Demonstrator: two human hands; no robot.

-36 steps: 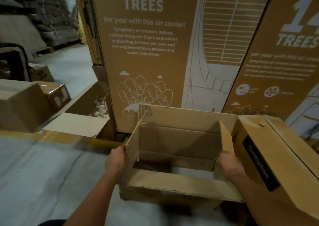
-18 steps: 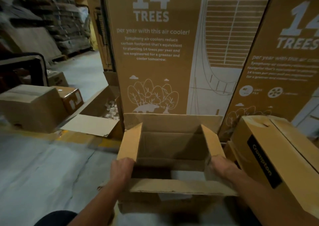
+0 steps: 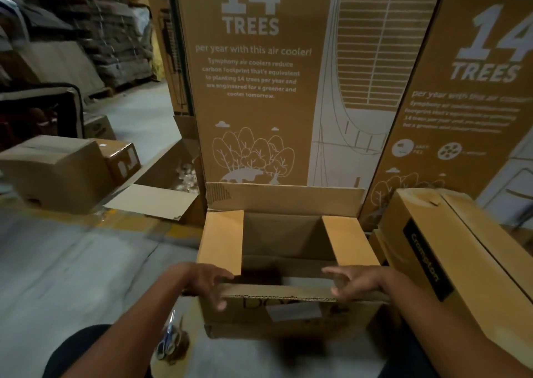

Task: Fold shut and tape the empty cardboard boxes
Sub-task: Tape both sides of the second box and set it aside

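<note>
Two hands [image 3: 207, 281], six small boxes [image 3: 288, 262], three tall cartons [image 3: 253, 89].

warehouse | tall air-cooler cartons [image 3: 259, 83] — stacked sacks [image 3: 95, 23] — concrete floor [image 3: 72, 262] | sealed boxes [image 3: 57, 173]
</note>
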